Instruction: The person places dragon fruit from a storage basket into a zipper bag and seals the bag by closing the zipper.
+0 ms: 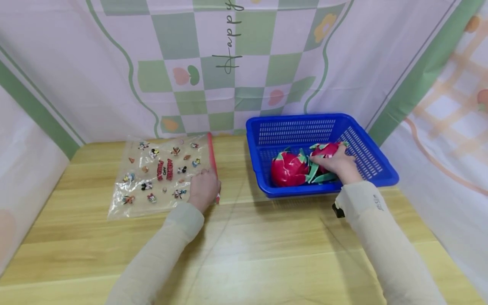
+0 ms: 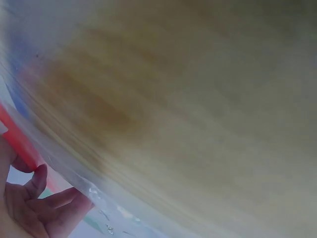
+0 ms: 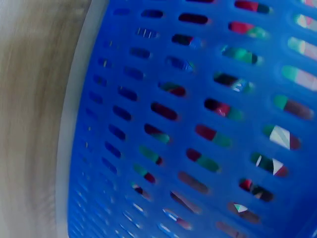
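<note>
Right hand (image 1: 340, 164) grips a dragon fruit (image 1: 325, 151), half hidden; left hand's (image 1: 203, 188) grip unclear.

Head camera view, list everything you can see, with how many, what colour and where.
dragon fruit: two, pink-red with green scales, inside the basket
basket: one, blue slotted plastic, right side of the table
zip bag: one, clear with cartoon stickers and a red zip strip, left side of the table
table: one, light wood, under everything
backdrop cloth: one, white with green checks, behind the table
left hand: one, cream sleeve, grips the bag's red edge
right hand: one, cream sleeve, grips the right dragon fruit in the basket
</note>
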Available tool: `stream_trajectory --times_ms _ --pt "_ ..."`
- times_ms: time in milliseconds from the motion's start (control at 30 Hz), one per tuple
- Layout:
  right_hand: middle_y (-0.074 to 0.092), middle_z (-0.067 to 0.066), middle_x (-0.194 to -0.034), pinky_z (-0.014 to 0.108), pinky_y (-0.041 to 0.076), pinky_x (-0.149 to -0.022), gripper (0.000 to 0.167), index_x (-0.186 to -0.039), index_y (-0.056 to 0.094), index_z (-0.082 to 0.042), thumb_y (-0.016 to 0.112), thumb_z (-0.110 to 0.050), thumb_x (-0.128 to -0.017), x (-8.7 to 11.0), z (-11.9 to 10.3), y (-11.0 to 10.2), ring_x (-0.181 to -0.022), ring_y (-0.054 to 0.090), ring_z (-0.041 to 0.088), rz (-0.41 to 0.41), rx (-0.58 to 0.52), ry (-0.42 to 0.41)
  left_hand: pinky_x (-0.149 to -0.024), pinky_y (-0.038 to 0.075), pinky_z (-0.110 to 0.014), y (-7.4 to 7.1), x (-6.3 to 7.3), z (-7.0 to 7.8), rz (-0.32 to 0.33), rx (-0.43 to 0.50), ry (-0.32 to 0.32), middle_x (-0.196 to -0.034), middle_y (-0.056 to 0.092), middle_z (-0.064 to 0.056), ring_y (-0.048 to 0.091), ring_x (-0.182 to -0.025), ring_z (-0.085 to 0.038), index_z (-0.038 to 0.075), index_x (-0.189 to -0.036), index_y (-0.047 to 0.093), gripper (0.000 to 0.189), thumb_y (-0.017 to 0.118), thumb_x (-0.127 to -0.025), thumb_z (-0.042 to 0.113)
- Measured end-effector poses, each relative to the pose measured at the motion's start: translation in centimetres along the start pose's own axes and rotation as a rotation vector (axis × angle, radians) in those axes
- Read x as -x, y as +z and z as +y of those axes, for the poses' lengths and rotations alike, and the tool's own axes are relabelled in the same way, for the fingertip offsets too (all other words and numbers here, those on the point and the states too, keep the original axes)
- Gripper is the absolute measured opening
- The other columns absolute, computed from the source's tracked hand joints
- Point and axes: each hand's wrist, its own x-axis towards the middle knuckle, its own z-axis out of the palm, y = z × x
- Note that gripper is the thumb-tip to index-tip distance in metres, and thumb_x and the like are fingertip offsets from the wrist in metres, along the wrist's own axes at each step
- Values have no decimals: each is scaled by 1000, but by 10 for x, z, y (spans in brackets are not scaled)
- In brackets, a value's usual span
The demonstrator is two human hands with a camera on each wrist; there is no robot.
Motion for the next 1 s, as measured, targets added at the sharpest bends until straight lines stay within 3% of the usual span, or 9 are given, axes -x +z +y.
stream_trajectory --times_ms 167,400,533,733,1000 --pt "-15 45 -146 75 20 -105 110 -147 -25 -5 52 -56 -87 0 0 2 -135 3 64 34 -20 9 -57 55 -31 2 1 -2 1 -49 33 -84 62 -13 58 -68 -20 -5 -105 55 34 48 -98 28" --pt "-24 40 -147 71 15 -111 116 -139 -35 5 47 -60 -88 1 -1 4 -139 -7 58 -5 -32 71 -53 53 -32 4 4 -4 57 73 12 -80 64 -12 62 -66 -22 -4 -103 53 22 56 -93 15" --pt "-19 42 -147 71 15 -111 116 -139 -36 3 46 -62 -88 0 0 4 -139 -6 59 -17 -29 76 -55 54 -35 0 7 -5 90 70 19 -79 65 -12 64 -67 -24 -4 -103 55 15 56 -89 3" --pt "-15 44 -147 67 17 -113 117 -136 -39 4 44 -63 -88 0 1 3 -139 -1 58 -38 -19 70 -50 54 -32 -8 16 -10 187 29 56 -79 65 -15 62 -63 -24 -6 -119 52 28 52 -91 -3" --pt "-8 44 -148 62 19 -115 117 -136 -38 7 41 -65 -88 2 2 2 -140 7 56 -62 -12 56 -48 54 -24 -6 21 -18 323 -69 80 -83 65 -17 62 -63 -21 -9 -105 62 18 58 -88 -3"
